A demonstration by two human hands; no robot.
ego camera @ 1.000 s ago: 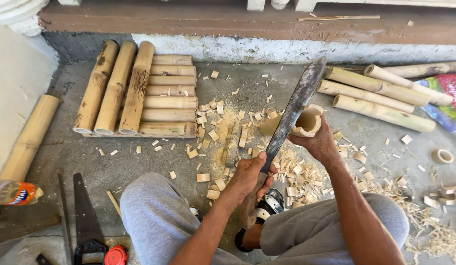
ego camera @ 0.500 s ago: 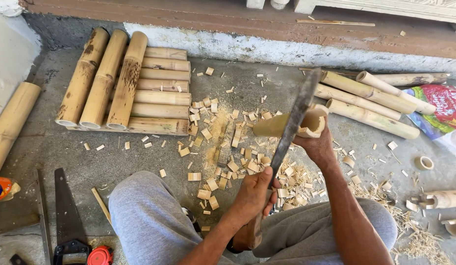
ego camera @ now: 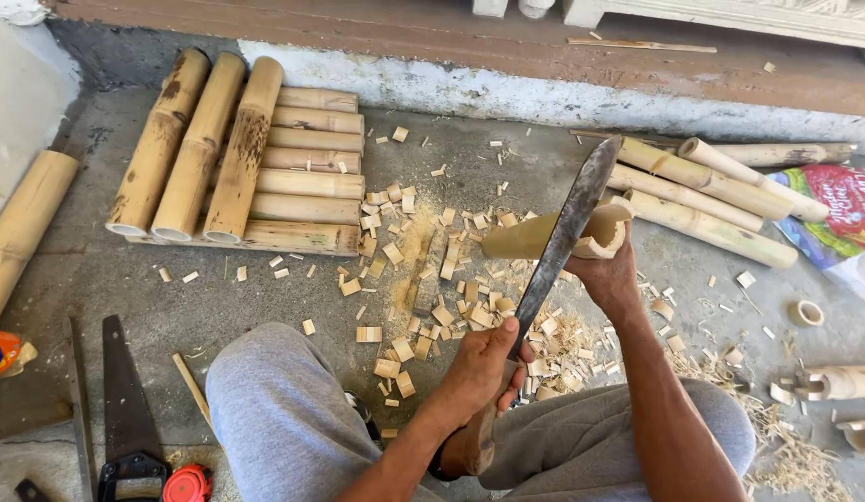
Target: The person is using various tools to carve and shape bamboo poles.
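Bamboo piece [ego camera: 544, 234] lengthwise left-right, tapered end leftward.

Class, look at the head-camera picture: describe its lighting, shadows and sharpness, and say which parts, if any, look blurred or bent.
Head view: even, soft daylight with faint shadows and no strong glare; the long dark machete blade, the cut bamboo tube and both hands, left and right, look sharp; the stacked bamboo poles lean outward towards the frame edge, hinting at wide-angle distortion.
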